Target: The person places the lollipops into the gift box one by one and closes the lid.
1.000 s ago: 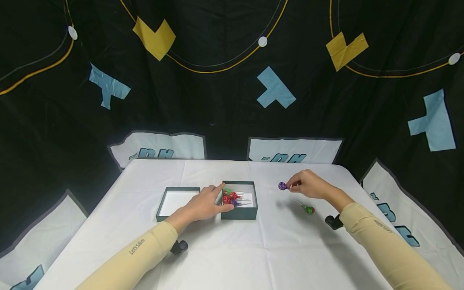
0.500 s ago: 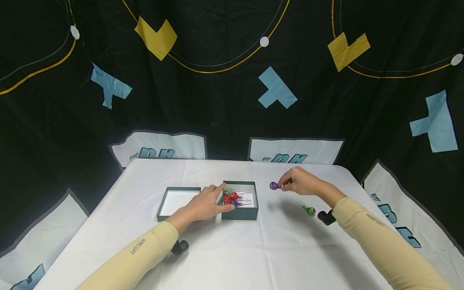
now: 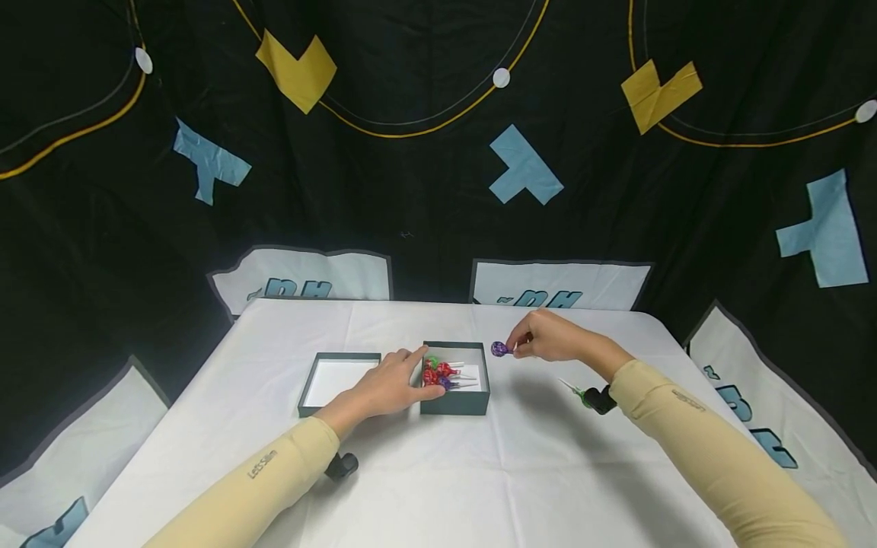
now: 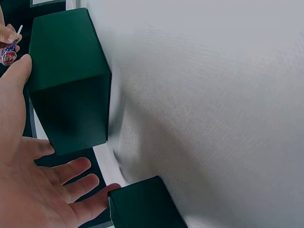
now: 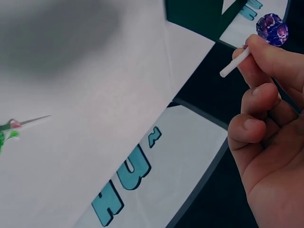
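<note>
My right hand (image 3: 553, 335) pinches a purple-wrapped lollipop (image 3: 499, 348) between thumb and fingertips, above the table just right of the dark green box (image 3: 454, 404). In the right wrist view its white stick (image 5: 235, 62) pokes out past the fingers, the round head (image 5: 272, 29) on the other side. My left hand (image 3: 389, 380) spans the left side of the box, thumb at the near rim and index finger at the far left corner, fingers extended. Inside the box lie several lollipops (image 3: 438, 374), red, green and purple, sticks pointing right. A green lollipop (image 5: 8, 130) lies on the table.
A matching green, white-lined tray, like a lid (image 3: 339, 380), sits left of the box, close to my left fingers. The white-covered table (image 3: 438, 487) ends at a dark curtain (image 3: 425, 190). A black camera mount (image 3: 600, 400) under my right wrist partly covers the green lollipop.
My right hand has moved left with the purple lollipop, from above the table's right part to near the box. The left hand stays at the box.
</note>
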`<state>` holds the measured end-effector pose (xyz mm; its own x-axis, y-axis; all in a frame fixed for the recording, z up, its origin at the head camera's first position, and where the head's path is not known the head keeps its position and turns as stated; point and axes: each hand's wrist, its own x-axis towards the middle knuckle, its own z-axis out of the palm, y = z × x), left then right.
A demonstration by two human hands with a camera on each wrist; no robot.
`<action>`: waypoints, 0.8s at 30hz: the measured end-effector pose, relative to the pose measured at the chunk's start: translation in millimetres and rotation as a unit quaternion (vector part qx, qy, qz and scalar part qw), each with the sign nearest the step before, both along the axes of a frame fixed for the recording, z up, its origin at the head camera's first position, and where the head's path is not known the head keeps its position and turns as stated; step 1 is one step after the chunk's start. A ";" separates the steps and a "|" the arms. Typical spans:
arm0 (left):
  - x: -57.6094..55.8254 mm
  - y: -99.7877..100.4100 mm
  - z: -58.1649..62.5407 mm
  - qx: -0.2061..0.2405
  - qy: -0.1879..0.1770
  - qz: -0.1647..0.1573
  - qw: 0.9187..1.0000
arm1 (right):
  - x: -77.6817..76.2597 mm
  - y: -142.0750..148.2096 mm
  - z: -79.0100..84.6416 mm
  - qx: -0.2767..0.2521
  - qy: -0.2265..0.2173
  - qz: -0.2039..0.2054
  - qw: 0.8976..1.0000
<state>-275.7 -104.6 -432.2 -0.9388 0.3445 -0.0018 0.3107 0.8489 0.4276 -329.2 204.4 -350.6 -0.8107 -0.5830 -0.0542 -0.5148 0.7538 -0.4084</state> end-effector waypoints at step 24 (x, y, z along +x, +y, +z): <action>-1.9 0.3 -1.8 -0.005 0.001 0.006 1.000 | -13.6 -51.4 8.9 0.045 -0.030 0.060 0.997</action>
